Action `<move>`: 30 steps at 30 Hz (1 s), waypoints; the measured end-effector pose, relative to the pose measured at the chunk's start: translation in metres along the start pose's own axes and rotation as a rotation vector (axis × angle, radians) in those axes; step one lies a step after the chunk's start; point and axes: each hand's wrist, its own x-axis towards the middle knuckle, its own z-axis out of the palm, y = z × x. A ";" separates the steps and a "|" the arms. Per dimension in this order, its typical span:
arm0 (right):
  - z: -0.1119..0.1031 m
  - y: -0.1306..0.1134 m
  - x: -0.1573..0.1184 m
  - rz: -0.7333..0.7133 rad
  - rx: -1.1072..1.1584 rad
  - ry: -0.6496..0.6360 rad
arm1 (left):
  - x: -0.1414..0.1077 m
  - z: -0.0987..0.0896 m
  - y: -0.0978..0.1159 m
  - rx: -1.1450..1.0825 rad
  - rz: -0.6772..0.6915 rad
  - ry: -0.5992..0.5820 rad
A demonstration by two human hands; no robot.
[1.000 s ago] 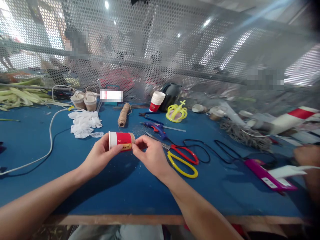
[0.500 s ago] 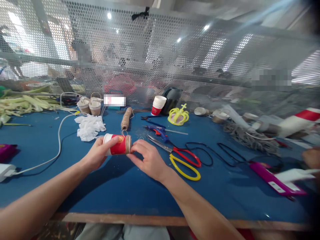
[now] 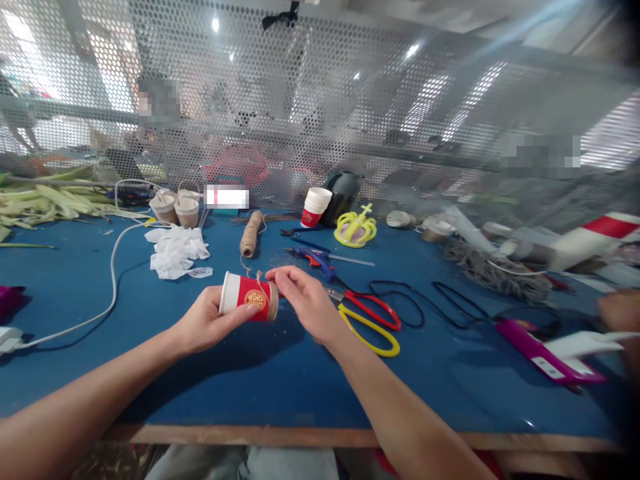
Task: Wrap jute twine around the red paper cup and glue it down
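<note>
My left hand (image 3: 207, 320) grips a red and white paper cup (image 3: 245, 293), tipped on its side with its white rim to the left. Jute twine (image 3: 273, 303) is wound around the cup's base end. Beside that end, my right hand (image 3: 310, 303) has its fingertips pinched together on the twine strand. The strand runs from a twine roll (image 3: 251, 233) lying just beyond the cup. Scissors (image 3: 373, 299) with one red and one yellow handle lie by my right hand, which partly covers their blades. A blue glue gun (image 3: 323, 265) rests behind them.
Crumpled white cloth (image 3: 177, 250) and twine-wrapped cups (image 3: 186, 212) stand left. Behind are stacked paper cups (image 3: 317, 200), a dark kettle (image 3: 344, 197) and a yellow crown (image 3: 356, 230). A purple power strip (image 3: 525, 343) and grey cord (image 3: 495, 270) lie right, near another person's hand (image 3: 620, 310).
The cup has turned about its length, bringing its gold emblem towards me, and moved slightly right. My right hand has gone from the base's lower edge to its upper edge.
</note>
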 end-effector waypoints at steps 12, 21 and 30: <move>-0.006 -0.005 -0.001 0.134 0.091 -0.201 | 0.014 -0.005 0.009 -0.458 -0.310 0.012; -0.055 0.005 0.037 0.157 -0.641 0.112 | 0.020 0.001 0.005 -0.514 -0.465 0.152; -0.099 0.055 0.071 0.456 -0.870 0.221 | 0.020 0.004 -0.018 -0.229 -0.404 0.161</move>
